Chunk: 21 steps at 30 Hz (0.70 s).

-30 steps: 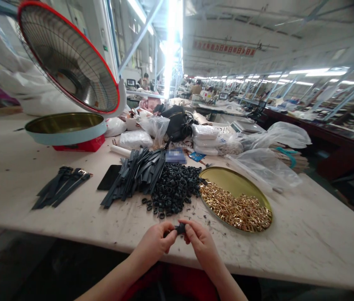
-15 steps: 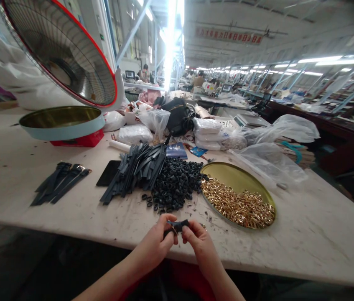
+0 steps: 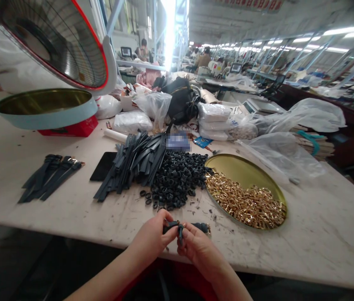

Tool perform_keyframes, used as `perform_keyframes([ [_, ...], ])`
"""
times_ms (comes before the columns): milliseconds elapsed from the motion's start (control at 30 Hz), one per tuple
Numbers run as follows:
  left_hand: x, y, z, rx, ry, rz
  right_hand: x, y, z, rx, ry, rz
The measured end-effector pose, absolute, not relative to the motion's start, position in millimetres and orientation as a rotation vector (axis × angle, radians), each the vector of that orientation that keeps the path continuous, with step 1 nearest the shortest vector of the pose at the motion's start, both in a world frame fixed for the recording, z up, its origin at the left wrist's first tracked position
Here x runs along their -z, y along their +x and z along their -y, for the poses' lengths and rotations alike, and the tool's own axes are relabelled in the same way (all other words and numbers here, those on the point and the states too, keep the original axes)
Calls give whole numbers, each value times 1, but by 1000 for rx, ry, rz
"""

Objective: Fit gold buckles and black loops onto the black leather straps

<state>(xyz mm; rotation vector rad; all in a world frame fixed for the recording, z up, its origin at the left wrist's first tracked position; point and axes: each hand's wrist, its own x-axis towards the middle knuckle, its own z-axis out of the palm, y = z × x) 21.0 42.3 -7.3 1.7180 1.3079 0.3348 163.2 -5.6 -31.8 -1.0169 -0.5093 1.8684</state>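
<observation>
Near the table's front edge, my left hand (image 3: 158,232) is closed on a short dark strap (image 3: 171,226) with a small glint of gold at its end. Opposite it, my right hand (image 3: 194,242) pinches a bent dark piece of the strap, which points down between both hands. Just behind my right fingers lies another dark piece with a gold buckle (image 3: 208,228), partly hidden. In front of my hands is a heap of small dark loops (image 3: 178,179), with a pile of dark straps (image 3: 133,167) left of it. Gold buckle parts (image 3: 248,205) fill part of a round tray (image 3: 239,165).
Several buckled straps (image 3: 47,177) lie at the left. A fan (image 3: 54,42) leans over a round tin (image 3: 48,119) on a red base. A black flat pad (image 3: 102,166) sits beside the strap pile. Plastic bags (image 3: 283,154) and a black bag (image 3: 181,100) stand behind.
The dark strap between my hands has turned, and one part now bends downward at my right fingertips. The view has tilted down and come closer to the table.
</observation>
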Motion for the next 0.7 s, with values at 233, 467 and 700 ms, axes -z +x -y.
perform_keyframes([
  [233,-5,16,-39,-320,1592,-1103,35,168,5,-1753,-1063,591],
  [467,-23,9,-23,-353,1406,-824,33,164,11,-1231,-1408,1017],
  [700,-17,4,-13,-278,1317,-758,23,170,33,-1121,-1464,1394],
])
